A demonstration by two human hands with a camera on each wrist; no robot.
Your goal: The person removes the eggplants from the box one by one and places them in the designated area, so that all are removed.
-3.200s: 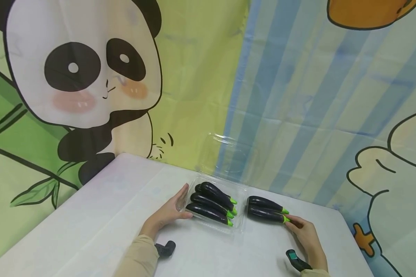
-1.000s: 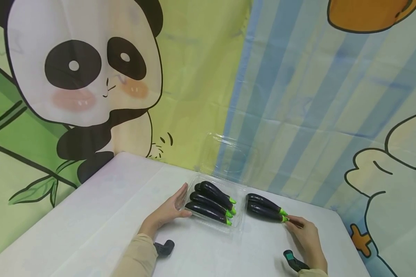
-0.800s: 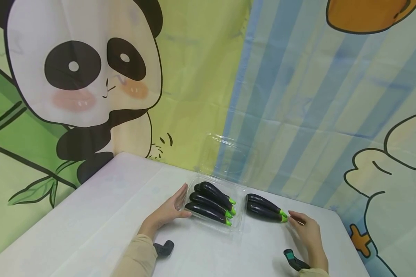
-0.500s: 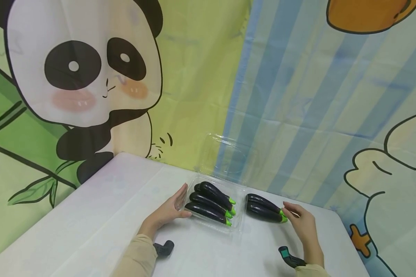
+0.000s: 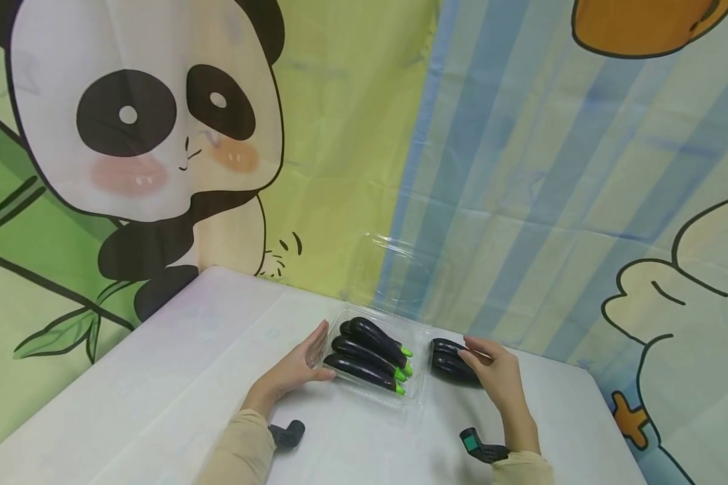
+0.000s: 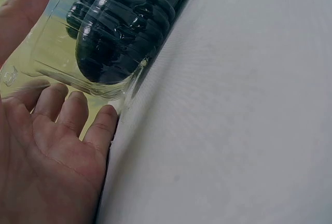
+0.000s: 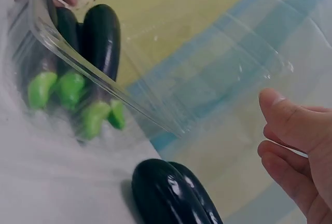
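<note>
A clear plastic clamshell box [image 5: 420, 340] stands on the table with its lid [image 5: 394, 273] raised at the back. Several dark eggplants [image 5: 364, 369] with green stem ends lie inside it. My left hand [image 5: 291, 370] rests against the box's left end, thumb at the front corner; in the left wrist view its extended fingers [image 6: 101, 128] are at the clear wall. To the right of the box, two loose eggplants [image 5: 451, 369] lie side by side. My right hand [image 5: 499, 377] hovers over them holding nothing, and it hides their stem ends. Its fingertips appear apart from them in the right wrist view.
The white table [image 5: 352, 444] meets a printed cloth backdrop [image 5: 509, 202] close behind the box and the loose eggplants. A panda figure [image 5: 145, 135] is on its left part. Black wrist devices [image 5: 482, 448] are worn on both arms.
My right hand has let go of the loose eggplant's stem end, then moved left and slightly back over the pair. The left hand, box and eggplants have stayed in place.
</note>
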